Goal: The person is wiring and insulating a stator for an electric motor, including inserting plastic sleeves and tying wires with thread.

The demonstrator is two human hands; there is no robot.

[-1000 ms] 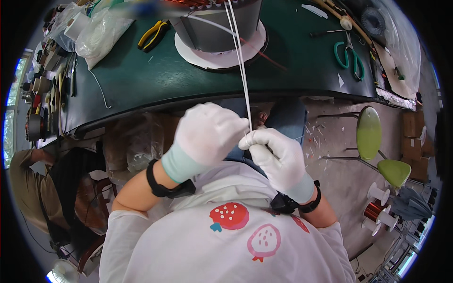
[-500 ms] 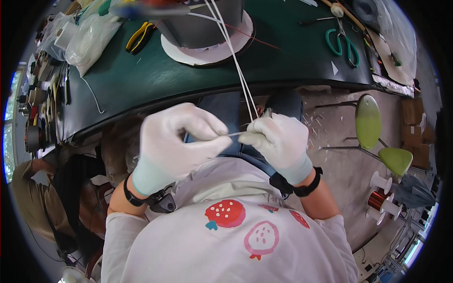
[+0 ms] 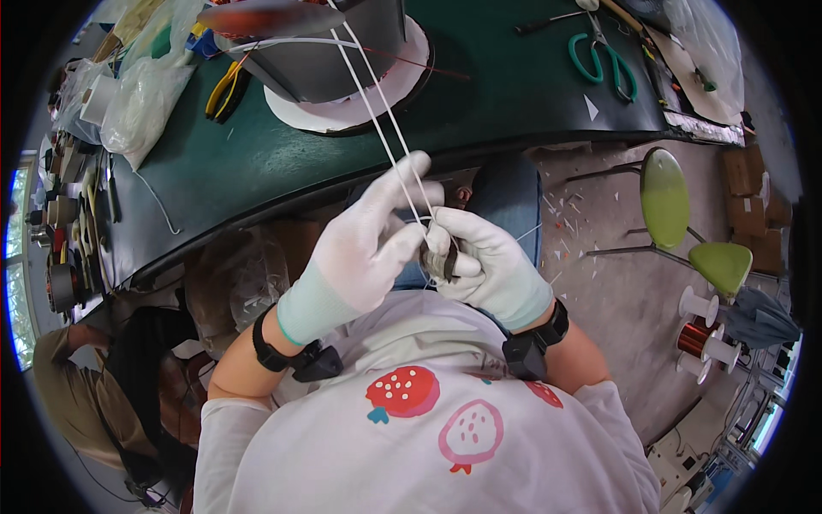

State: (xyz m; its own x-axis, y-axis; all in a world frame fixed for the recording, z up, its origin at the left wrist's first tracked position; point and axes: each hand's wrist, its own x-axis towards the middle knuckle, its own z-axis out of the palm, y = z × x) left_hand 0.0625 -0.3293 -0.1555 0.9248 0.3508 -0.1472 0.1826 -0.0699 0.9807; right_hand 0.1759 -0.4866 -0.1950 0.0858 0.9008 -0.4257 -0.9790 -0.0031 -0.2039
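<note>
Two taut white cords (image 3: 374, 116) run down from a grey cylinder (image 3: 300, 68) on the bench to my gloved hands. My right hand (image 3: 492, 261) is closed around the lower ends of the cords; a small dark curved piece (image 3: 448, 261) shows between its fingers, its kind unclear. My left hand (image 3: 360, 240) lies beside the cords, index and middle fingers stretched out behind them and apart from the thumb. Its thumb tip is against the cords, next to my right thumb. A thin strand sticks out beyond my right hand.
The cylinder stands on a white round pad (image 3: 291, 116) on the green bench (image 3: 479, 103). Yellow-black pliers (image 3: 226, 92) lie left of it, green-handled scissors (image 3: 604, 64) at the right. A green chair (image 3: 665, 197) and wire spools (image 3: 706, 338) are on the right. A person's arm (image 3: 64, 343) shows at left.
My left hand has gone from pinching a thin strand to stretching its fingers up behind the cords. My right hand has turned, and the dark piece shows more. The view has shifted.
</note>
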